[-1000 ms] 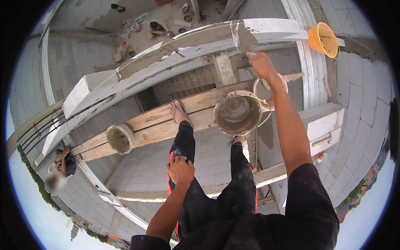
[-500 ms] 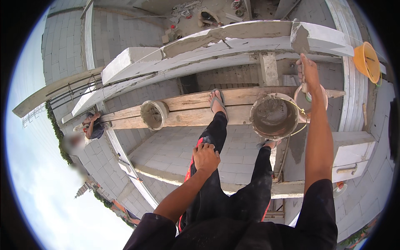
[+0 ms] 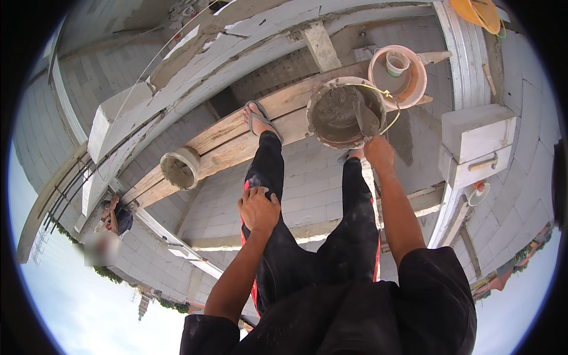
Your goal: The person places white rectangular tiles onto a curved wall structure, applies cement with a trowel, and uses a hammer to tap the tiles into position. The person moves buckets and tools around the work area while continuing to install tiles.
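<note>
My right hand is closed round the handle of a trowel. The trowel's blade reaches down into a bucket of wet grey mortar. Against that bucket stands a pinkish tub holding greyish water and a small cup. My left hand lies over my left knee, fingers spread and holding nothing. Under my left foot and the mortar bucket run two wooden planks. The mortar-topped block wall is beyond them, with a white block at its left end.
Another mortar-stained bucket sits farther left on the planks. A co-worker is at their far left end. Steel rods jut out there. A yellow hard hat lies at top right, and stacked white blocks stand at right. Gaps drop away beside the planks.
My right hand has brought the trowel from the wall top back down into the mortar bucket. The view has turned, shifting the wall up and left. My left hand stays on the knee.
</note>
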The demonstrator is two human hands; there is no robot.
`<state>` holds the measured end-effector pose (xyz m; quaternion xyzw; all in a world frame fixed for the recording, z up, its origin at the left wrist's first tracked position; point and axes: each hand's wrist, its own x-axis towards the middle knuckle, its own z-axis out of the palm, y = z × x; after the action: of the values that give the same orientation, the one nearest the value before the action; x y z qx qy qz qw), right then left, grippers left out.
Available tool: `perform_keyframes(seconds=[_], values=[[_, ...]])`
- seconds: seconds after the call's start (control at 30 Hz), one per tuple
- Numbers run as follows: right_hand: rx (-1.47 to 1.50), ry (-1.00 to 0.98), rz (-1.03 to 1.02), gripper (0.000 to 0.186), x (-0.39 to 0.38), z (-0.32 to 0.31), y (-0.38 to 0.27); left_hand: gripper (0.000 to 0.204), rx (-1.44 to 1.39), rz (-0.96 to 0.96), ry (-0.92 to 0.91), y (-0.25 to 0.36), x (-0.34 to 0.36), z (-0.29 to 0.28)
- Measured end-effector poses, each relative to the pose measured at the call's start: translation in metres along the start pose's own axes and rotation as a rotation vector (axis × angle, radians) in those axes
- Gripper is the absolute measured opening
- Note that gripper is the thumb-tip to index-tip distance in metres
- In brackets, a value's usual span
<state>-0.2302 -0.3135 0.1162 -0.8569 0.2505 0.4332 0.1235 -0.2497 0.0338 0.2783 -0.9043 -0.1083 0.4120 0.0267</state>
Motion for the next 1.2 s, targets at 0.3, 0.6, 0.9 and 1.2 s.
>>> perform_keyframes(seconds=[0.3, 0.6, 0.9, 1.2], values=[[0.124, -0.227, -0.15, 0.05, 0.069, 0.069, -0.055, 0.031, 0.032, 0.023, 0.028, 0.004, -0.002, 0.008], [0.194, -0.155, -0.365, 0.045, 0.019, 0.056, 0.065, 0.03, 0.067, -0.002, 0.023, 0.014, -0.003, 0.013], [0.358, -0.055, -0.578, 0.039, 0.015, 0.023, 0.016, 0.031, -0.005, 0.019, 0.013, 0.009, -0.006, 0.016], [0.805, -0.07, -0.944, 0.031, -0.044, 0.007, -0.284, 0.031, -0.115, 0.041, 0.06, -0.026, -0.003, 0.004]])
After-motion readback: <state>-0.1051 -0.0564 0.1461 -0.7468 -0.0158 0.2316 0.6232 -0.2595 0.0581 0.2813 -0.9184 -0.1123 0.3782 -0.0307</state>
